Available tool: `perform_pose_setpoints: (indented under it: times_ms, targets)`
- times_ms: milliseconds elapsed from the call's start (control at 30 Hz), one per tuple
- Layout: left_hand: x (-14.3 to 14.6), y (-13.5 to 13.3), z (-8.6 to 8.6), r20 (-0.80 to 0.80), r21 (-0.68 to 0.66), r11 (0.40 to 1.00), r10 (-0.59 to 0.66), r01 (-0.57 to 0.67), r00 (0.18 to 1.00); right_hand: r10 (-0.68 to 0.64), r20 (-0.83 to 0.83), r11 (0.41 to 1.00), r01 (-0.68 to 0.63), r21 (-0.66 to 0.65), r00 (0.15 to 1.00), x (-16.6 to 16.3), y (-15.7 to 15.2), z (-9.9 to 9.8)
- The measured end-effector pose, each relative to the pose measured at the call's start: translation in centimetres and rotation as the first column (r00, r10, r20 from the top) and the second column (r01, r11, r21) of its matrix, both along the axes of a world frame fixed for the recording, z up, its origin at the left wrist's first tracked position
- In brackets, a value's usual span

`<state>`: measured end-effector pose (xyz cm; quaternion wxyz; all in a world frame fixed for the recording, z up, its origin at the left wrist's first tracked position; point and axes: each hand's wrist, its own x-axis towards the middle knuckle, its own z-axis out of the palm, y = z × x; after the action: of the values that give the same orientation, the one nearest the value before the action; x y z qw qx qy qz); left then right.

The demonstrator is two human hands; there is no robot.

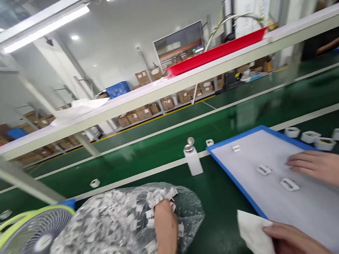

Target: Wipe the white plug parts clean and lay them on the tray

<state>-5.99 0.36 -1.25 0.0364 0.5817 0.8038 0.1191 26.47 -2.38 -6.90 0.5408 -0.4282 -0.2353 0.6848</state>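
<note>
My left hand (165,225) reaches into a clear plastic bag (189,204) heaped with small white pieces (99,235). Its fingers are bent down among pieces at the bag's right side, and the fingertips are hidden. My right hand (290,240), at the bottom edge, pinches a white cloth (255,233) that hangs to its left. Beyond it lies a blue-rimmed tray (240,184) with a white surface. Several small white plastic parts (289,184) rest on it. Another person's hand (322,168) comes in from the right, over the tray with fingers stretched out.
A white pump bottle (194,161) stands between bag and tray. At far right are several white blocky parts (325,144). A yellow-green fan (31,249) sits left of the bag. Overhead, a white shelf (140,101) spans the bench, bearing a red tray (219,54).
</note>
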Motion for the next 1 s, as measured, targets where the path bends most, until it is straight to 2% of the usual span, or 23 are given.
perform_pose_setpoints:
  times_ms: [67,133,167,233,267,333,367,400,433,533,600,667,733,867,1000]
  targets:
    - [0.7,0.1,0.4,0.018,0.002,0.997,-0.081,0.081,0.997,-0.075,0.023,0.994,0.073,0.081,0.997,1.6,1.9,2.2]
    - [2.0,0.0,0.4,0.058,0.029,0.961,-0.277,0.275,0.959,-0.149,0.048,0.982,0.142,0.125,0.988,3.3,3.1,3.8]
    - [2.8,-0.1,0.3,0.08,0.049,0.915,-0.404,0.401,0.911,-0.174,0.059,0.977,0.165,0.135,0.983,3.8,3.3,4.2]
    - [4.6,-0.4,-0.1,0.108,0.077,0.77,-0.637,0.633,0.763,-0.192,0.083,0.974,0.179,0.141,0.978,3.6,3.2,4.5]
    - [5.3,-0.6,-0.4,0.116,0.074,0.698,-0.715,0.712,0.689,-0.185,0.095,0.976,0.171,0.138,0.978,2.9,2.8,4.5]
    - [6.5,-0.9,-0.9,0.142,0.045,0.609,-0.788,0.792,0.598,-0.147,0.119,0.984,0.132,0.122,0.982,0.6,1.7,4.1]
    - [6.7,-1.1,-1.1,0.168,0.043,0.591,-0.799,0.805,0.578,-0.12,0.131,0.988,0.105,0.111,0.984,-0.7,1.0,3.9]
    - [6.9,-1.4,-1.3,0.205,0.058,0.596,-0.792,0.801,0.575,-0.092,0.145,0.992,0.078,0.1,0.985,-2.0,0.4,3.7]
    - [6.9,-1.7,-1.6,0.253,0.091,0.63,-0.764,0.772,0.594,-0.067,0.16,0.994,0.052,0.092,0.985,-3.0,-0.1,3.6]
    - [7.0,-2.8,-2.4,0.429,0.172,0.839,-0.536,0.517,0.727,-0.026,0.253,0.994,-0.002,0.108,0.967,-5.0,-0.8,3.4]
    - [7.3,-3.4,-3.1,0.499,0.144,0.928,-0.368,0.344,0.784,-0.034,0.366,0.985,-0.031,0.169,0.93,-5.5,-0.5,3.1]
    - [7.8,-3.6,-3.7,0.514,0.121,0.939,-0.336,0.321,0.789,-0.068,0.496,0.961,-0.078,0.267,0.865,-6.0,0.0,2.5]
    - [8.3,-3.5,-4.2,0.511,0.148,0.917,-0.392,0.371,0.765,-0.104,0.609,0.913,-0.168,0.372,0.786,-6.7,0.5,1.6]
    - [8.7,-2.9,-5.1,0.479,0.239,0.878,-0.479,0.416,0.736,-0.115,0.75,0.754,-0.434,0.492,0.651,-7.9,0.0,-0.6]
    - [8.9,-2.8,-6.3,0.412,0.287,0.864,-0.501,0.413,0.761,-0.151,0.821,0.615,-0.598,0.514,0.551,-7.3,-1.4,-2.6]
